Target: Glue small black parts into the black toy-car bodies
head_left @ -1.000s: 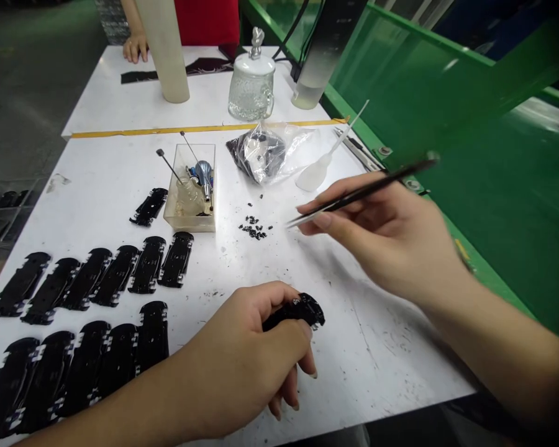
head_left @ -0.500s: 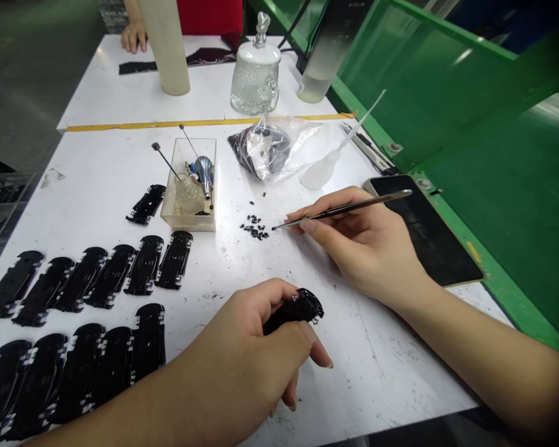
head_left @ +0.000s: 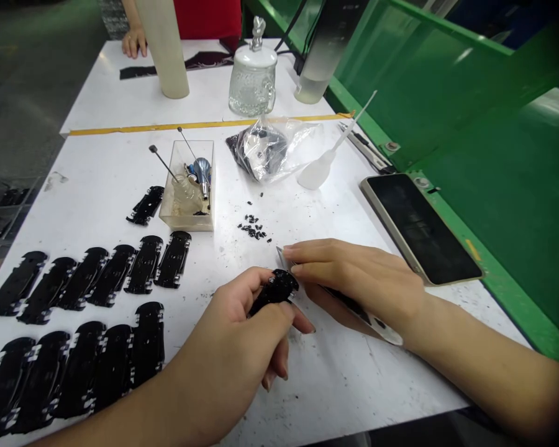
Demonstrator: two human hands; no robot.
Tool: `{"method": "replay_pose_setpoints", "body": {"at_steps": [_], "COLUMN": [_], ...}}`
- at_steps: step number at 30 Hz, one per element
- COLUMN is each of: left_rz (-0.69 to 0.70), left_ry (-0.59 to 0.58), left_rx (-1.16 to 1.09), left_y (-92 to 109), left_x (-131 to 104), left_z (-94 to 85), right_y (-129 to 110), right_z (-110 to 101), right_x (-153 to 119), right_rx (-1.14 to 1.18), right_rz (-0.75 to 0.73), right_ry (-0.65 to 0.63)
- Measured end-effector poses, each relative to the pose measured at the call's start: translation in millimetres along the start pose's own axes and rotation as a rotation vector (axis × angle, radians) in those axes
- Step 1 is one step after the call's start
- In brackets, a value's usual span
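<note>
My left hand [head_left: 246, 341] grips a black plastic toy car chassis [head_left: 277, 287] between thumb and fingers; its far end sticks out and the rest is hidden. Beside it, my right hand [head_left: 354, 279] is closed over slim metal tweezers [head_left: 384, 330]. Their pointed end shows past the fingertips, close to the chassis, and the rounded silver end lies below the wrist; the middle is mostly covered. Whether the tips hold anything cannot be made out. Beyond the hands, several tiny black bits [head_left: 251, 230] lie scattered on the white table [head_left: 223, 254].
More black chassis [head_left: 144, 264] lie in two rows at left. A clear box [head_left: 168, 214] holds small tools. Behind are a plastic bag [head_left: 265, 149], a squeeze bulb [head_left: 317, 171] and a glass jar [head_left: 251, 84]. A phone [head_left: 423, 226] lies at right, by a green partition [head_left: 484, 167]. Another person's hand [head_left: 134, 42] rests far back.
My right hand has moved from the tiny bits toward me and turned palm down, bringing the tweezers to the chassis. My left hand has shifted slightly left and up with the chassis.
</note>
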State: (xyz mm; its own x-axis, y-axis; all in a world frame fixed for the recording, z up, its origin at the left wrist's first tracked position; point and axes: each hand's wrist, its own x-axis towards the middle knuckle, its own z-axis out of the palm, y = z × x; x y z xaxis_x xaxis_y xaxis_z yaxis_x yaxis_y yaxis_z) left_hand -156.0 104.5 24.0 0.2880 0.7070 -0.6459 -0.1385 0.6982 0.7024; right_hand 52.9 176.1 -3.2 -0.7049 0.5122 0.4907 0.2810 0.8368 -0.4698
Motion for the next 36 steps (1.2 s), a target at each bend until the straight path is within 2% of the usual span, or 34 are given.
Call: {"method": "replay_pose_setpoints", "body": {"at_steps": [2,6,9,11,15,18,23,27,30,33,36], "left_rz": [0.006,-0.007,-0.016,-0.021,-0.012,-0.008,0.049,0.066,0.090,0.082,0.075], "left_ry": [0.018,0.046,0.058,0.062,0.055,0.050,0.071,0.044,0.020,0.034,0.052], "left_rx": [-0.023,-0.056,-0.070,-0.077,-0.079,-0.073,-0.167,-0.312,-0.334,-0.317,-0.326], "left_y": [-0.8,-0.2,-0.8,-1.6,-2.5,-2.0,3.9,9.6,10.0,8.4,7.9], "left_x": [0.0,-1.9,-2.4,-2.0,-1.3,-2.1,-1.4,0.0,-0.3,-1.0,-1.4], "left_z": [0.3,1.9,1.9,1.4,0.7,0.7,0.7,1.1,1.2,0.4,-0.6], "right_y": [-2.1,-0.1,6.0,8.5,7.8,6.9,-1.2,-14.5,-19.0,-20.6,-26.3], "right_z": [2.5,8.5,8.5,7.3,6.8,7.7,1.1,-3.9,-1.1,1.6,-1.2], "right_x": [-0.3,10.5,22.4,27.2,28.2,27.4,31.1,33.5,32.5,30.5,27.9], "right_rx": [0.039,0.361,0.597,0.647,0.591,0.606,0.845,1.070,1.148,1.139,0.966], "right_rz": [0.086,0.533,0.690,0.720,0.731,0.732,0.798,0.907,0.953,0.943,0.835], "right_ry": [0.067,0.332,0.332,0.317,0.280,0.294,0.344,0.249,0.202,0.195,0.285]}}
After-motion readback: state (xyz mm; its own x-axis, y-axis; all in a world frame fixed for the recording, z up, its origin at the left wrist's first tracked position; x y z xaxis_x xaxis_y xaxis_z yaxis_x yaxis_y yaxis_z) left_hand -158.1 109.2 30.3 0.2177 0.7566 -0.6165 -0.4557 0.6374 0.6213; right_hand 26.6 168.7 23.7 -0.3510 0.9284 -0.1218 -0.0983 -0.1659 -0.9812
